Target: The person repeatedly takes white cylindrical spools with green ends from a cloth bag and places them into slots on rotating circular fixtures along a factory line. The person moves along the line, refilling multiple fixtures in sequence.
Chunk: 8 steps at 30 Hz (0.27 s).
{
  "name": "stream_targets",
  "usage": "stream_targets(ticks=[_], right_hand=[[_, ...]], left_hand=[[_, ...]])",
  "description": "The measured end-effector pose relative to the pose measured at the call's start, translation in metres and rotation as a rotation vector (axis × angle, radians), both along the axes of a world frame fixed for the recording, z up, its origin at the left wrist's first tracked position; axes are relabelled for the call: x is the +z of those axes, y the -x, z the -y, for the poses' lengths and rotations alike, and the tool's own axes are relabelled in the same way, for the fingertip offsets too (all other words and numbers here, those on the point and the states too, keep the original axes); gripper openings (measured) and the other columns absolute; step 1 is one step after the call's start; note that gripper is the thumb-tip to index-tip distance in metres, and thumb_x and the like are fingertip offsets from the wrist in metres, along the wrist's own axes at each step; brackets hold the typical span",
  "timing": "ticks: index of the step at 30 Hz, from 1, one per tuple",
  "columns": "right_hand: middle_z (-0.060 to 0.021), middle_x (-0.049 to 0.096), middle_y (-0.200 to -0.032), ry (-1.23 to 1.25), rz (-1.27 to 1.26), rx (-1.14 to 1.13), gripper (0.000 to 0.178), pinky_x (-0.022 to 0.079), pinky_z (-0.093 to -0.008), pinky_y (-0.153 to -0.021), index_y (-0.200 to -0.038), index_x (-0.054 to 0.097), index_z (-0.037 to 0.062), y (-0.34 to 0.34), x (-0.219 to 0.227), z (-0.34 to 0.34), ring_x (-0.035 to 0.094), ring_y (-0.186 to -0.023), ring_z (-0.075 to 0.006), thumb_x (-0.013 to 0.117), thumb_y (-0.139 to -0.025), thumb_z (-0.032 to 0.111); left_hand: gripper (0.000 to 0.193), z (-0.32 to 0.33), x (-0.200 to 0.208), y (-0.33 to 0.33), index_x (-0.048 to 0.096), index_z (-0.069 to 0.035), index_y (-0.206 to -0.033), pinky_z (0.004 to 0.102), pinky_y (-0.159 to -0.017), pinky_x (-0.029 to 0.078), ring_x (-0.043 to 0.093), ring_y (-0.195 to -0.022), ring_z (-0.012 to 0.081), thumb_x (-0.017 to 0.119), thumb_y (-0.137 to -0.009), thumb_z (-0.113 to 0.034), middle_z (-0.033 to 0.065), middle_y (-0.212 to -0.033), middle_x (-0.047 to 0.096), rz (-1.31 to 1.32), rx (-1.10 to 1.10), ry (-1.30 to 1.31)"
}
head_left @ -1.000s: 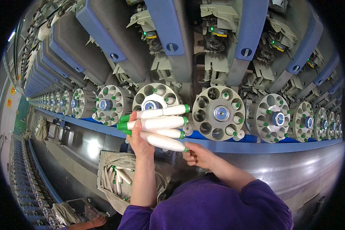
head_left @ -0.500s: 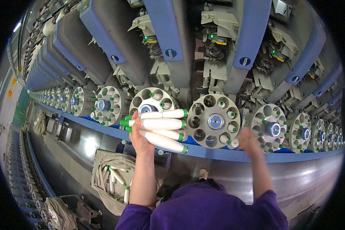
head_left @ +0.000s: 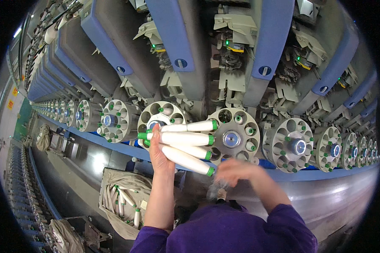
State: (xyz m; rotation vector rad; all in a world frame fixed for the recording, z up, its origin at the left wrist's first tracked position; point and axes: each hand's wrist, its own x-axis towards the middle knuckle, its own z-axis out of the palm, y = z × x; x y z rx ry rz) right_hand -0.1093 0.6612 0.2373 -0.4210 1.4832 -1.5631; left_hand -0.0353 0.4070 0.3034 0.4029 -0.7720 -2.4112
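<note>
A fanned bundle of white yarn bobbins (head_left: 181, 138) with green ends lies across my left hand (head_left: 159, 158), whose fingers are closed around them. Their tips point right, in front of a round grey bobbin magazine (head_left: 254, 157) with a ring of holes. Close to the tip of the lowest bobbin, my right hand (head_left: 236, 172) is bent inward and smeared by motion, so its fingers are unclear. A pale, blurred wisp that looks like loose yarn (head_left: 215, 190) hangs below it. Several of the magazine's holes hold bobbins; the bundle covers its left part.
More round magazines (head_left: 288, 145) line the blue rail on both sides. Blue and grey winding units (head_left: 181, 38) rise behind them. At lower left, a cloth-lined bin (head_left: 114, 213) contains loose bobbins. Another machine row (head_left: 27, 198) stands at far left.
My right hand has swung left and nearer me, from the right edge of the middle magazine to the bobbin tips. The left hand's bundle has shifted slightly right and down.
</note>
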Motion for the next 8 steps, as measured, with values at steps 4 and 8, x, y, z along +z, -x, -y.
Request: stream_targets(ticks=[4,8], right_hand=[[-0.0045,0.059,-0.096,-0.047,-0.031,-0.28,0.019,0.045,-0.0219,-0.057,-0.09,0.062,0.0044,0.03,0.015,-0.04,0.056,-0.069,-0.0071,0.056,-0.089,0.023],[-0.0097,0.039,-0.137,0.179,-0.296,-0.058,0.018,0.046,-0.0312,-0.086,-0.1,0.064,0.0078,0.027,0.016,-0.028,0.053,-0.109,-0.0184,0.052,-0.091,0.018]], left_hand=[[0.049,0.01,-0.029,0.012,0.055,-0.007,-0.118,0.0425,-0.093,0.043,0.05,-0.108,0.0223,0.073,-0.072,-0.013,0.0111,-0.116,0.053,0.286,-0.032,0.311],[0.059,-0.027,-0.089,0.043,0.052,-0.012,-0.125,0.0395,-0.105,0.023,0.043,-0.116,0.0246,0.076,-0.07,-0.016,0.0117,-0.131,0.044,0.442,0.171,0.796]])
